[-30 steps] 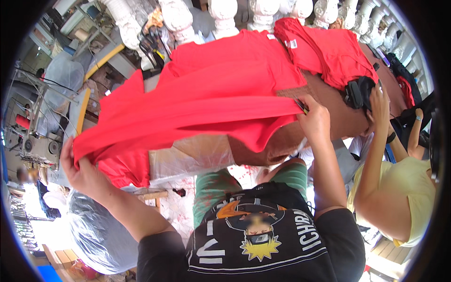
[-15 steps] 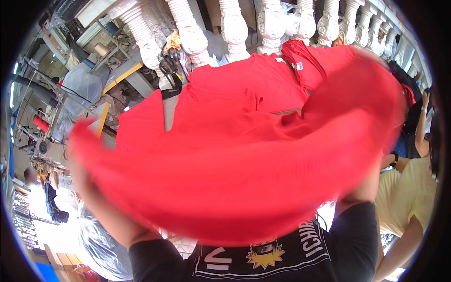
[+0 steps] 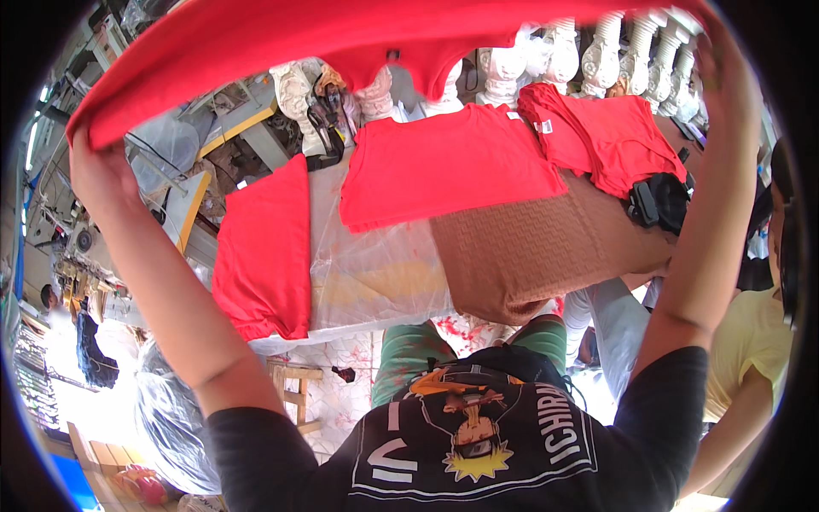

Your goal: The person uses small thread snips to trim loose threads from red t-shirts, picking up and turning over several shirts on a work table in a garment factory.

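A red shirt is stretched wide and high across the top of the view, partly cut off by the upper edge. My left hand is closed on its left end. At the opposite end, my right hand is raised and grips the cloth near the rim; its fingers are partly hidden. Below, a red shirt lies flat on the table, which has a clear plastic cover. Another folded red garment lies at the table's left, and more red shirts lie at the back right.
Brown textured cloth covers the table's right part. A black object sits on it. White balusters line the back. At the right is a person in a yellow top. A wooden stool stands below the table's front left.
Both my arms have risen and spread, lifting the red shirt from in front of me toward the top of the view. The table and the shirts on it are now uncovered.
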Demonstrator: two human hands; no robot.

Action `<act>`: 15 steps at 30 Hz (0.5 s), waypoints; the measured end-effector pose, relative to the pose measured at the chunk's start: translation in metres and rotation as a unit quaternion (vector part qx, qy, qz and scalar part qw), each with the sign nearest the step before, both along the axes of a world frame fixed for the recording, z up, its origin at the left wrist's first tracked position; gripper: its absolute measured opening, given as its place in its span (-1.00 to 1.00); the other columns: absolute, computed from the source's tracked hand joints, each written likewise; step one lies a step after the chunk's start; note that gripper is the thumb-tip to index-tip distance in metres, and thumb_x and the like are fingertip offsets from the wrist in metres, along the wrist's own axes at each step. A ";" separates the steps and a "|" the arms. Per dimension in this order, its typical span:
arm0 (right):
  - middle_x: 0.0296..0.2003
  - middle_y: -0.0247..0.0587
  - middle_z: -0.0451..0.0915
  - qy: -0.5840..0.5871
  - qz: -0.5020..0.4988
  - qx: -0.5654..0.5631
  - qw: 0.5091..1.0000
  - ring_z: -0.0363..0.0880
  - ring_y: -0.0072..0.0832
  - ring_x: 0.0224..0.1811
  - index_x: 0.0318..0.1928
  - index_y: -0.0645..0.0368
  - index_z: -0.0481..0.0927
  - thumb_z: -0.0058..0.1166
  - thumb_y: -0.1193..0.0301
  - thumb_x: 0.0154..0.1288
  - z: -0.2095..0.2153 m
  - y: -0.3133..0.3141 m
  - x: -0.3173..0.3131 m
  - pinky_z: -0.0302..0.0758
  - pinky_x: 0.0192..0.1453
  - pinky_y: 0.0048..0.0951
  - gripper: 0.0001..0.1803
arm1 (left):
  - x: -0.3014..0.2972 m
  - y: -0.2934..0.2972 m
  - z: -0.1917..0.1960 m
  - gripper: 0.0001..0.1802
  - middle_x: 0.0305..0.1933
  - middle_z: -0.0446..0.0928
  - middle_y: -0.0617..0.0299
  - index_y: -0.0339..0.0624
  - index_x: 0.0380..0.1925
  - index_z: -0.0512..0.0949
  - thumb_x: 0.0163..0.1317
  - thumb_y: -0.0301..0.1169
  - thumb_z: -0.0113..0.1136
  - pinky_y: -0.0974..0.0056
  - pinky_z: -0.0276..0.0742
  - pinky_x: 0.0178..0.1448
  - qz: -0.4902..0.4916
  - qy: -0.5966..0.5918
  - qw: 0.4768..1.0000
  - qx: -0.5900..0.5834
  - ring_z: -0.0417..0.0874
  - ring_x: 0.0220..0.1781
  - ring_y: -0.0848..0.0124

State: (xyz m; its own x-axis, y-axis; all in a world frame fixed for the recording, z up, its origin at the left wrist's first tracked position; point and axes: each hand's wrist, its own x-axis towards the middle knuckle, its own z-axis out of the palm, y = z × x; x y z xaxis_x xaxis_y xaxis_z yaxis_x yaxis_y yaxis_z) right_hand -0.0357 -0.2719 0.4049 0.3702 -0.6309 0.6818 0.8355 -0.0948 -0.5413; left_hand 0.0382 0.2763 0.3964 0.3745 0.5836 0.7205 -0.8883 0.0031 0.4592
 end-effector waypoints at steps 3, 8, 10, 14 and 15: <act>-0.39 -0.30 0.58 0.023 -0.030 -0.039 0.999 0.45 -0.70 -0.53 -0.08 0.28 0.56 -0.05 0.37 0.29 -0.076 -0.014 -0.035 0.24 -0.57 -0.76 -0.71 | -0.026 -0.015 -0.071 -0.63 -0.04 0.51 0.02 -0.30 0.04 0.43 0.31 -0.34 -0.10 0.06 0.44 0.15 -0.066 -0.014 0.997 -0.042 0.53 0.04 0.16; -0.49 -0.43 0.49 0.132 0.125 -0.119 0.976 0.07 -0.86 -0.79 -0.15 0.28 0.53 -0.04 0.42 0.29 -0.170 -0.034 -0.075 -0.08 -0.73 -0.76 -0.80 | -0.063 -0.010 -0.198 -0.75 -0.21 0.51 0.13 -0.24 -0.17 0.42 0.29 -0.30 -0.09 0.15 0.52 0.00 -0.241 0.088 0.966 -0.026 0.58 -0.16 0.31; -0.50 -0.44 0.48 0.194 0.148 -0.159 0.957 0.08 -0.88 -0.78 -0.19 0.28 0.52 -0.03 0.47 0.28 -0.182 -0.038 -0.088 -0.10 -0.72 -0.76 -0.84 | -0.073 -0.018 -0.223 -0.76 -0.30 0.48 0.21 -0.22 -0.21 0.41 0.29 -0.29 -0.07 0.28 0.52 -0.10 -0.197 0.128 0.972 0.009 0.54 -0.26 0.42; -0.51 -0.45 0.47 0.245 0.156 -0.212 0.933 0.10 -0.89 -0.73 -0.24 0.29 0.52 -0.04 0.55 0.23 -0.188 -0.042 -0.101 -0.09 -0.67 -0.75 -0.88 | -0.074 -0.021 -0.242 -0.75 -0.39 0.40 0.27 -0.22 -0.21 0.39 0.26 -0.27 -0.03 0.41 0.46 -0.22 -0.166 0.183 0.967 0.060 0.47 -0.34 0.51; -0.51 -0.44 0.47 0.261 0.156 -0.214 0.928 0.10 -0.88 -0.72 -0.24 0.29 0.51 -0.04 0.56 0.22 -0.188 -0.043 -0.102 -0.09 -0.66 -0.74 -0.89 | -0.073 -0.024 -0.241 -0.75 -0.40 0.38 0.29 -0.22 -0.21 0.39 0.25 -0.27 -0.02 0.43 0.44 -0.23 -0.160 0.193 0.966 0.066 0.45 -0.36 0.52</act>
